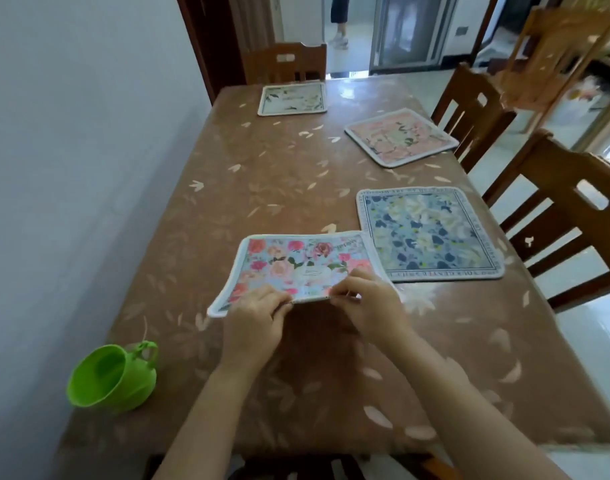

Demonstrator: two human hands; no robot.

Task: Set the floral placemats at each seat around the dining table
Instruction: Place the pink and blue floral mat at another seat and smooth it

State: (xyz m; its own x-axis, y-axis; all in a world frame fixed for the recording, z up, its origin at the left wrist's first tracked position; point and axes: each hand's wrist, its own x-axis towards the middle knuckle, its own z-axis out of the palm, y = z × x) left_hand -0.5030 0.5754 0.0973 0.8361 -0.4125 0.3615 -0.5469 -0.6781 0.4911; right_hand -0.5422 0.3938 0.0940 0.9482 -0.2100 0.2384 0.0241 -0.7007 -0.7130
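Observation:
A pink-rose floral placemat [293, 265] hangs slightly lifted over the near middle of the brown dining table [262, 174]. My left hand [256, 315] and my right hand [365, 299] both pinch its near edge, which curls up. A blue floral placemat [428, 233] lies flat at the right seat, its corner touching the held mat. A pink placemat [400, 136] lies farther along the right side. A pale green-white placemat [292, 98] lies at the far end.
A green plastic cup [113, 379] lies tilted near the table's front left corner. Wooden chairs stand at the far end [286, 62] and along the right side [473, 112] [573, 209]. A wall runs along the left. A person's legs [338, 26] show in the far doorway.

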